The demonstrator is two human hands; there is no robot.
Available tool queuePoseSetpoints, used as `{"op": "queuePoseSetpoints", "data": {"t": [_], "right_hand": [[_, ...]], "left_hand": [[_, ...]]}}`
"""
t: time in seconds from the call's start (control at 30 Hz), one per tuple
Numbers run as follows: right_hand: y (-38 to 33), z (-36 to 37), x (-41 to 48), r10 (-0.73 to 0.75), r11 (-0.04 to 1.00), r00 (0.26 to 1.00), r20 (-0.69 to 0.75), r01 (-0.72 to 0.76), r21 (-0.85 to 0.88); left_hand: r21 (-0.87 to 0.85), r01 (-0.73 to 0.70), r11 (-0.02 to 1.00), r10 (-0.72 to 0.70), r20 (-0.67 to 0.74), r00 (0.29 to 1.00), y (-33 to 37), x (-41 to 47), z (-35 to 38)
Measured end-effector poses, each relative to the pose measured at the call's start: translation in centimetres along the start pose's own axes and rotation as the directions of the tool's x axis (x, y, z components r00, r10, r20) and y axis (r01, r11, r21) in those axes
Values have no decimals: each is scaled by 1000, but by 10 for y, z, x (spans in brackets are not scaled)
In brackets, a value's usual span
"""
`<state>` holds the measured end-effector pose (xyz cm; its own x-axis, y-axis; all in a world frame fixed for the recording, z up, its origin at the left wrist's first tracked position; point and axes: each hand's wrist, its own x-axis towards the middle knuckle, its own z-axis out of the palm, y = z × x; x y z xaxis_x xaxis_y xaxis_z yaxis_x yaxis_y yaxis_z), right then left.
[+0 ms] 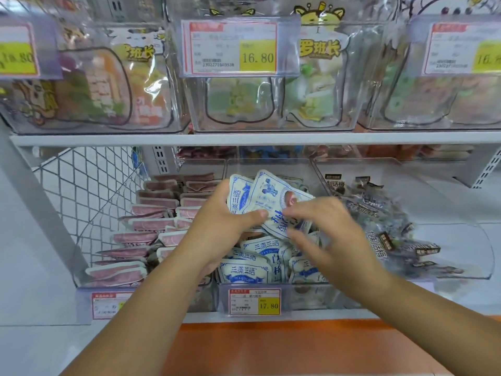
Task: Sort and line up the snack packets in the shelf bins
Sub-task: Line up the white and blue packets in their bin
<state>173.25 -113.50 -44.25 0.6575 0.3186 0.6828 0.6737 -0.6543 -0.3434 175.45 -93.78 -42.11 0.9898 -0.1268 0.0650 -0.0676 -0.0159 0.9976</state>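
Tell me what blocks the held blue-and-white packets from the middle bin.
No barrier shows. The left hand grips the held packets above the middle bin; only jumbled loose packets fill it beneath.

Clear, glossy plastic shelf bins [458, 240] catch the shop light on a smooth, white-painted metal shelf [244, 138]. In the middle bin, white-and-blue film snack packets [245, 270] carry a soft satin sheen. Flat pink film packets [151, 223] on the left look more matt, and dark sweets in crinkled wrappers [379, 213] on the right glint. A white wire-mesh metal side panel [89, 191] is smoothly coated. A paper price label [254, 301] sits behind a shiny plastic sleeve, above a matt orange base strip [271, 343].
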Motion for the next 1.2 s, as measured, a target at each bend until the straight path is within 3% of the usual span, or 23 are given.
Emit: {"op": "queuePoseSetpoints", "data": {"t": [0.07, 0.13, 0.17, 0.27, 0.4, 0.53, 0.7, 0.8, 0.93, 1.07, 1.2], "right_hand": [[0, -7, 7, 288, 957, 956, -57, -286, 51], [2, -13, 15, 578, 798, 816, -3, -565, 208], [4, -16, 17, 653, 720, 755, 48, -640, 267], [14, -23, 23, 696, 610, 697, 175, -702, 367], [20, -39, 28, 667, 516, 707, 233, -665, 541], [18, -60, 33, 603, 436, 762, 236, -563, 702], [4, -72, 39, 504, 465, 820, 271, -523, 715], [3, -92, 43, 468, 621, 833, 296, -548, 560], [2, -91, 36, 377, 852, 819, 432, -490, 186], [-2, -80, 29, 335, 912, 772, 540, -409, 20], [-5, -52, 17, 197, 966, 795, 574, -58, -251]], "left_hand": [[6, -17, 1000, 17, 7, 1000, -1, 0, 0], [-9, -32, 999, 32, 18, 999, 1, -1, 2], [-36, -32, 999, 33, 27, 999, 1, -2, 4], [-78, -18, 997, 23, 60, 998, 1, -2, 6], [-86, 17, 996, -12, 58, 998, 1, 1, 1], [136, -172, 976, 177, -24, 984, 9, 3, 3], [235, -204, 950, 184, 106, 977, 16, 1, 15], [298, -190, 936, 145, 167, 975, 12, -1, 17], [283, -200, 938, 210, -4, 978, 12, -1, 11], [250, -232, 940, 262, -92, 961, 17, -5, 0], [245, -246, 938, 267, -56, 962, 18, -10, -3]]}}
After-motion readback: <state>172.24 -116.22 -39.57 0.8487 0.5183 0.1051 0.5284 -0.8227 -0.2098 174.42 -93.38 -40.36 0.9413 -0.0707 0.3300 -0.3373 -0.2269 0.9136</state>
